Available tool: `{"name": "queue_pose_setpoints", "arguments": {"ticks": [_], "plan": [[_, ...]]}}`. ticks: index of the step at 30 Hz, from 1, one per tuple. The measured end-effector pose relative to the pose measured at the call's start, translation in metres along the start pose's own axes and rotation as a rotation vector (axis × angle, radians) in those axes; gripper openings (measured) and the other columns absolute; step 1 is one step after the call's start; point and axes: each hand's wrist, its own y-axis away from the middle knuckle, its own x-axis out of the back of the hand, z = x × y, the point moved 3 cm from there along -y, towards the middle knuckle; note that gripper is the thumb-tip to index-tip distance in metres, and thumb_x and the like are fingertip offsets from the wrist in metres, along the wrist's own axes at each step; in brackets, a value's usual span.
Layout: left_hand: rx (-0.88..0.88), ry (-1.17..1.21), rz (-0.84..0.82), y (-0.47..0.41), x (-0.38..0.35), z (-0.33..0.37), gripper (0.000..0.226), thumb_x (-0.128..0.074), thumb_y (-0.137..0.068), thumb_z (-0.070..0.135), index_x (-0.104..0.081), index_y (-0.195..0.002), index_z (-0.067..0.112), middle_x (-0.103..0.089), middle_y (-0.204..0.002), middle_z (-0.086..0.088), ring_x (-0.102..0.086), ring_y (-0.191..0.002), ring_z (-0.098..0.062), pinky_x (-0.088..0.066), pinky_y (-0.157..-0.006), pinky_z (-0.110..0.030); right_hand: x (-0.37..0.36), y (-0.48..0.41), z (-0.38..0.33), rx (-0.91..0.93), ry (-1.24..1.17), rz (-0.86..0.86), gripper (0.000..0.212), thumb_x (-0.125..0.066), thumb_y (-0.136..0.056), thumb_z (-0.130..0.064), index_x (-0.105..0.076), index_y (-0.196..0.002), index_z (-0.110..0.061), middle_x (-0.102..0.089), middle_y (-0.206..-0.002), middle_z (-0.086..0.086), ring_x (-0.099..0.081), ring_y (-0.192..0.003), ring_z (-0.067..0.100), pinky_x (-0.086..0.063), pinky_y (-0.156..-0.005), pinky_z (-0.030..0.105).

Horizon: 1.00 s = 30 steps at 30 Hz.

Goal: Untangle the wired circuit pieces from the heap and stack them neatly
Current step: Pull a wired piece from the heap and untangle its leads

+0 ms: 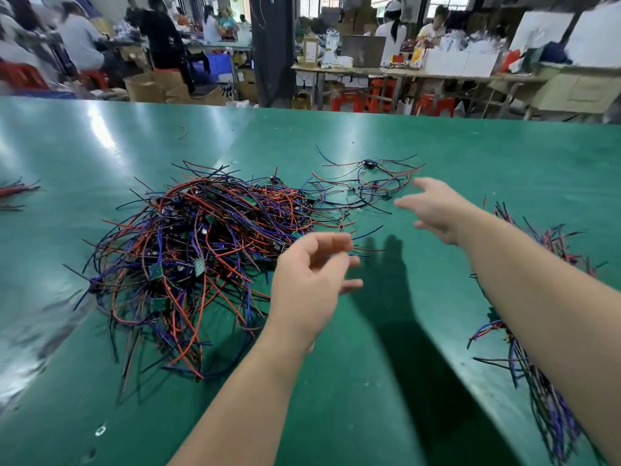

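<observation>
A big tangled heap of red, blue and black wires with small green circuit boards lies left of centre on the green table. My left hand hovers at the heap's right edge, fingers loosely curled and blurred, holding nothing that I can make out. My right hand reaches out farther back with fingers spread, just right of a small loose cluster of wired pieces. A stack of wired pieces lies at the right, partly hidden behind my right forearm.
A few wires poke in at the left edge. Beyond the table's far edge stand workbenches, cardboard boxes, red stools and several seated people.
</observation>
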Motion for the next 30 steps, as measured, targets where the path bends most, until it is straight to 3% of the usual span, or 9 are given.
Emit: {"name": "queue_pose_setpoints", "arguments": {"ticks": [3,6,9,13,16,20,24,28,30], "plan": [[-0.157,-0.028,0.155,-0.002,0.019,0.021,0.026,-0.055,-0.087,-0.005,-0.067,-0.086,0.018,-0.071,-0.083,0.004,-0.068,-0.078,-0.011,-0.056,-0.066,-0.027,-0.009,0.037,0.017,0.001,-0.045,-0.033,0.050,-0.061,-0.088,-0.013,-0.047,-0.135,-0.018,-0.054,-0.125,0.011,-0.058,-0.110,0.031,-0.049,-0.095,0.050],[-0.290,-0.765,0.375,-0.007,0.045,0.025,0.026,-0.058,-0.084,0.011,-0.064,-0.105,0.026,-0.064,-0.110,0.002,-0.058,-0.099,-0.019,-0.045,-0.087,-0.030,-0.018,0.080,0.036,0.025,-0.101,-0.098,0.026,-0.062,-0.086,-0.012,-0.061,-0.107,-0.028,-0.056,-0.114,0.003,-0.062,-0.091,0.021,-0.052,-0.088,0.045],[-0.021,-1.192,0.377,-0.016,0.066,0.007,0.051,-0.059,-0.085,0.025,-0.045,-0.134,0.028,-0.038,-0.144,-0.010,-0.027,-0.134,-0.031,-0.023,-0.109,-0.045,-0.028,0.113,0.055,0.042,-0.109,-0.145,0.021,-0.063,-0.084,-0.013,-0.065,-0.093,-0.032,-0.060,-0.108,-0.006,-0.062,-0.082,0.014,-0.053,-0.084,0.039],[0.177,-1.315,0.268,-0.024,0.079,-0.010,0.049,-0.059,-0.087,0.031,-0.047,-0.134,0.031,-0.043,-0.140,-0.009,-0.026,-0.132,-0.033,-0.027,-0.107,-0.047,-0.038,0.124,0.073,0.032,-0.116,-0.126,0.019,-0.062,-0.085,-0.015,-0.067,-0.089,-0.033,-0.066,-0.097,-0.001,-0.063,-0.079,0.015,-0.050,-0.068,0.024],[0.115,-1.400,0.350,-0.027,0.082,-0.009,0.032,-0.055,-0.091,0.026,-0.057,-0.122,0.035,-0.062,-0.110,-0.001,-0.039,-0.117,-0.030,-0.027,-0.099,-0.045,-0.042,0.120,0.078,0.062,-0.119,-0.024,0.021,-0.060,-0.084,-0.010,-0.067,-0.085,-0.031,-0.068,-0.089,-0.001,-0.063,-0.077,0.014,-0.044,-0.055,0.012],[-0.106,-1.203,0.469,-0.026,0.081,-0.001,0.017,-0.058,-0.092,0.027,-0.070,-0.102,0.033,-0.070,-0.087,0.007,-0.054,-0.102,-0.025,-0.023,-0.094,-0.041,-0.046,0.121,0.081,0.093,-0.162,0.010,0.025,-0.057,-0.083,-0.005,-0.068,-0.079,-0.027,-0.067,-0.072,-0.009,-0.048,-0.048,-0.003,-0.035,-0.045,0.009],[-0.271,-1.088,0.510,-0.020,0.069,0.004,0.018,-0.060,-0.089,0.024,-0.070,-0.103,0.028,-0.070,-0.093,0.003,-0.058,-0.093,-0.027,-0.031,-0.089,-0.040,-0.044,0.120,0.081,0.104,-0.182,0.017,0.027,-0.056,-0.081,-0.003,-0.069,-0.076,-0.026,-0.069,-0.073,-0.011,-0.054,-0.054,-0.006,-0.039,-0.049,0.007],[0.002,-1.353,0.482,-0.027,0.081,-0.007,0.047,-0.066,-0.083,0.042,-0.056,-0.126,0.025,-0.057,-0.122,-0.009,-0.045,-0.116,-0.035,-0.029,-0.098,-0.047,-0.045,0.119,0.082,0.096,-0.177,0.024,0.026,-0.058,-0.081,-0.004,-0.069,-0.075,-0.027,-0.070,-0.076,-0.012,-0.058,-0.061,-0.003,-0.044,-0.054,0.008],[0.042,-1.408,0.477,-0.031,0.090,-0.010,0.033,-0.062,-0.086,0.048,-0.065,-0.112,0.028,-0.063,-0.105,-0.004,-0.046,-0.112,-0.033,-0.025,-0.100,-0.048,-0.045,0.119,0.083,0.097,-0.178,0.021,0.026,-0.058,-0.081,-0.004,-0.069,-0.075,-0.027,-0.070,-0.075,-0.013,-0.059,-0.062,-0.003,-0.043,-0.055,0.008]]}}
